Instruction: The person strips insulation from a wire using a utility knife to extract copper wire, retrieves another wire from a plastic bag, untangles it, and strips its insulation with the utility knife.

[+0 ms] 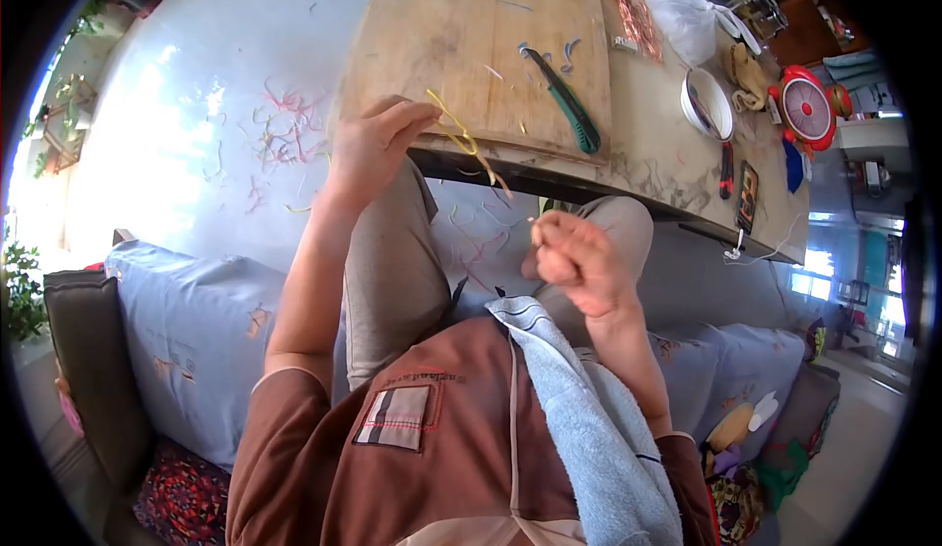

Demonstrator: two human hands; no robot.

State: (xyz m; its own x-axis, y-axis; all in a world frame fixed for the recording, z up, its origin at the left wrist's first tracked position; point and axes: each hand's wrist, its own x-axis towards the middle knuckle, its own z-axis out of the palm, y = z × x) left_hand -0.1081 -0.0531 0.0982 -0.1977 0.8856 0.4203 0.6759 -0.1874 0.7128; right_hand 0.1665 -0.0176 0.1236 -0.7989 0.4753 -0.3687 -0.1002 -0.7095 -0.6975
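Note:
Between the thumb and fingers of my left hand (378, 144) is a thin yellow wire (461, 139), looped and dangling over the near edge of the wooden board (442, 46). Its lower end looks copper-coloured. My right hand (579, 257) is closed in a pinch above my lap, apart from the wire; what it holds, if anything, is too small to tell. A green utility knife (564, 103) lies on the board with its blade end pointing away from me, beside a few small blue and pale scraps.
Right of the board sit a copper wire bundle (635, 18), a white plastic bag (682, 16), a white bowl (706, 103), a red-and-black tool (726, 170) and a red fan (807, 107). Thin coloured strips (285, 124) litter the floor. A blue towel (589, 418) hangs over my front.

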